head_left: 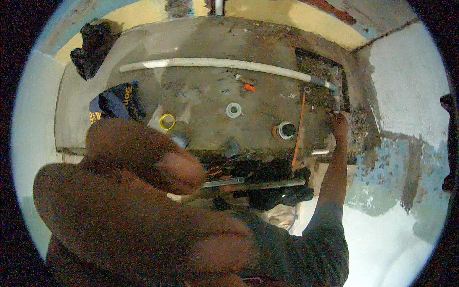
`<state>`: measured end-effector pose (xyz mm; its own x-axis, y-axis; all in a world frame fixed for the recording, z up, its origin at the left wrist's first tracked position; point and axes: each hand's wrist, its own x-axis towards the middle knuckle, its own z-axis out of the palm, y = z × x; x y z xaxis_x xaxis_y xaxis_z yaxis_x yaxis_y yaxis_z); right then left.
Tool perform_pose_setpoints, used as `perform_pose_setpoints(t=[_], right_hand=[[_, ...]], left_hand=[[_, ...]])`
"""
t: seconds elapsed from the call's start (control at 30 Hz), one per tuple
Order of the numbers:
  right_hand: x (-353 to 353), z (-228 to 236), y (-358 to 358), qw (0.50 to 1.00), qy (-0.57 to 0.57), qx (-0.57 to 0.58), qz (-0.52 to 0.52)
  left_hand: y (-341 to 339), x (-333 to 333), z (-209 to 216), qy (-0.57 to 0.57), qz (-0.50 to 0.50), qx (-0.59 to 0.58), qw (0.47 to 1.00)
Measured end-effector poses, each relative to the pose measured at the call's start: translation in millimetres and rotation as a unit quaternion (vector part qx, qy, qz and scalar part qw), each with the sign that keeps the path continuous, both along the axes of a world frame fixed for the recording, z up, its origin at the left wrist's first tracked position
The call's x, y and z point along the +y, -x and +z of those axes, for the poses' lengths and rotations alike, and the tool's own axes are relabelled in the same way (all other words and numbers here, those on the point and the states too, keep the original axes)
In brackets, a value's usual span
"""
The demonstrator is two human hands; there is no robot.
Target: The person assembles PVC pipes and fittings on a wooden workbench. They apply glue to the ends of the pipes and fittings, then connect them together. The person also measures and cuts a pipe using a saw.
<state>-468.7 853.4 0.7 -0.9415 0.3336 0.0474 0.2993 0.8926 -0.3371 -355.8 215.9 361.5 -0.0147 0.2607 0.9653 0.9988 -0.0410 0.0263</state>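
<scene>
My left hand point(143, 210) looms large and blurred at the lower left, close to the camera. Its fingers point right with a gap between them, and nothing shows in them. Stretched far to the right, my right hand point(339, 125) has its fingers closed at the lower end of a short grey pipe piece point(337, 99). This piece turns down from the right end of a long white pipe point(215, 63). The joint lies over a dark rectangular recess point(318, 64) in the concrete floor. The exact finger grip is too small to make out.
A tape roll point(234, 110), yellow ring point(167, 121), orange-handled tool point(248, 87), open can point(286, 130) and long orange strip point(300, 126) lie about the floor. Black bags point(91, 50) are at left. Pipe lengths point(267, 185) lie nearer me. A patchy wall point(406, 91) rises at right.
</scene>
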Motion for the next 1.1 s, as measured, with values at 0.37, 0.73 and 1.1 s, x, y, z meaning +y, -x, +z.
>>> perform_pose_setpoints(t=[0.37,0.73,1.1], right_hand=[[-9,-6,-3,0.966,-0.119,0.196,0.120],[6,-31,7,0.990,-0.061,0.078,-0.100],[9,-18,127,0.993,0.014,0.060,-0.099]], left_hand=[[159,-10,-151,0.234,0.365,-0.340,0.835],[265,-44,-336,0.417,0.402,-0.469,0.667],[356,-68,-328,0.331,0.412,-0.410,0.743]])
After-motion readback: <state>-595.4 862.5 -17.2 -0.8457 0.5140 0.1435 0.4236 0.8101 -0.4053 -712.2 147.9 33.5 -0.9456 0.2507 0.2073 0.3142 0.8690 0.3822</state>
